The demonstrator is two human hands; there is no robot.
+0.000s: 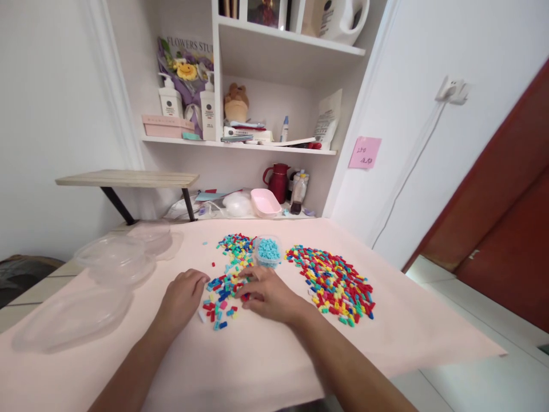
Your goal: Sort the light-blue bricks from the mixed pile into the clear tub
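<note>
Small building bricks in red, blue, yellow and green lie loose in a pile (221, 292) between my two hands. At the pile's left edge rests my left hand (182, 297), its fingers curled together; whatever may be inside them is hidden. My right hand (268, 294) reaches over the pile from the right, fingers apart and bent down, the tips touching the bricks. Just beyond it stands a clear round tub (279, 252) with many light-blue bricks (269, 249) inside. Behind the near pile, more mixed bricks (237, 245) are scattered beside the tub.
A larger heap of mixed bricks (338, 280) spreads on the right of the pink tablecloth (386, 343). Clear plastic containers (114, 257) and a lid (72, 317) lie at the left. A pink basin (266, 203), a red jug (278, 180) and a bottle (299, 194) stand at the back.
</note>
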